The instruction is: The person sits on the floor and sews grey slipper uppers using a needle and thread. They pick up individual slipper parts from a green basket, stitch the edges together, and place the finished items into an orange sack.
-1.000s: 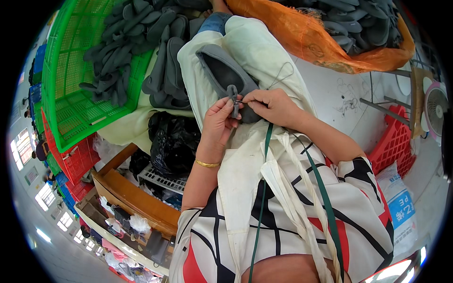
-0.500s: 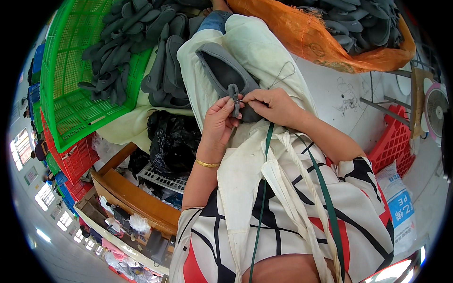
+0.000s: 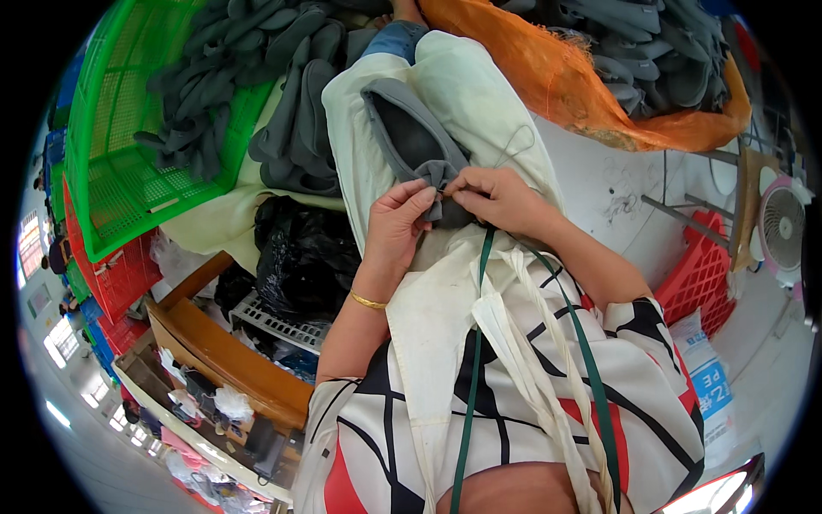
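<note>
A dark grey slip-on shoe [image 3: 413, 120] rests on my lap over a cream apron, its opening facing up. At its near end sits a small grey bow [image 3: 434, 175], pinched between the thumb and fingers of my left hand [image 3: 397, 216]. Right beside the bow, my right hand [image 3: 503, 202] is closed in a pinch on what looks like a thin needle, mostly hidden by the fingers. A fine dark thread [image 3: 520, 144] loops out beyond the right hand over the apron.
Several grey shoes pile up in a green crate [image 3: 128, 184] at far left, with more beside my leg. An orange sack [image 3: 548, 73] of shoes stands far right. Nearer left are a black plastic bag [image 3: 304, 257] and wooden drawer [image 3: 227, 355]; at right, a red crate [image 3: 698, 257] and fan [image 3: 782, 218].
My right fingers have closed in against the bow, and the thin needle seen between hand and bow is now hidden. The bow has tilted and lies lower on the shoe.
</note>
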The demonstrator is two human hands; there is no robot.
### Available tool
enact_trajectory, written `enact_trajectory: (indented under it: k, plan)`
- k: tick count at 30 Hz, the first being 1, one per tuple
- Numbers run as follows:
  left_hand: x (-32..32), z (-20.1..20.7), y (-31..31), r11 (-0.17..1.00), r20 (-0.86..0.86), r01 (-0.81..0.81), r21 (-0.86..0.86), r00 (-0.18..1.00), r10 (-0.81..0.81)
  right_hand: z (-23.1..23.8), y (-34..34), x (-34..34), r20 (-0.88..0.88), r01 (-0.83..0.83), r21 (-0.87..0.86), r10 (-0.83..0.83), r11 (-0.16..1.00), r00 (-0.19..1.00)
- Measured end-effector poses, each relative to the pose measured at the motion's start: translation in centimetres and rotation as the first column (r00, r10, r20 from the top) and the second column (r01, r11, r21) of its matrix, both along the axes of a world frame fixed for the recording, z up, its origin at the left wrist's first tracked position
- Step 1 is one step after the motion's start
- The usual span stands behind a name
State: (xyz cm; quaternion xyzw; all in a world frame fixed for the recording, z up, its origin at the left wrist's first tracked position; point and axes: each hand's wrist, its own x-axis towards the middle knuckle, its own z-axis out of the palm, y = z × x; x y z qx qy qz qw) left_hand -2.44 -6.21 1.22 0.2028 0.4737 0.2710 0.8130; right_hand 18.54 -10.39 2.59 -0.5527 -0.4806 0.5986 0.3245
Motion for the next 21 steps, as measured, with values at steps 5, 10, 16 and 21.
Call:
enact_trajectory:
  k: [5,10,16,21]
  plan:
    - [0.2,-0.1,-0.2,0.998,-0.064,0.058,0.005,0.996,-0.058,-1.1,-0.3,-0.3,-0.146,0.027,-0.175,-0.053,0.984,0.988]
    - [0.1,-0.5,-0.1,0.996,-0.059,0.09,-0.029,0.994,-0.092,-0.8,0.0,-0.7,-0.096,0.03,-0.237,-0.054,0.971,0.994]
    - [0.0,-0.9,0.0,0.995,-0.017,0.091,-0.031,0.996,-0.091,0.2,0.9,-1.1,-0.011,0.028,-0.26,-0.032,0.965,0.999]
    - [0.5,-0.4,0.0,0.997,-0.048,0.072,0.015,0.996,-0.071,0.0,1.3,-0.9,0.012,0.0,-0.262,0.003,0.965,1.0]
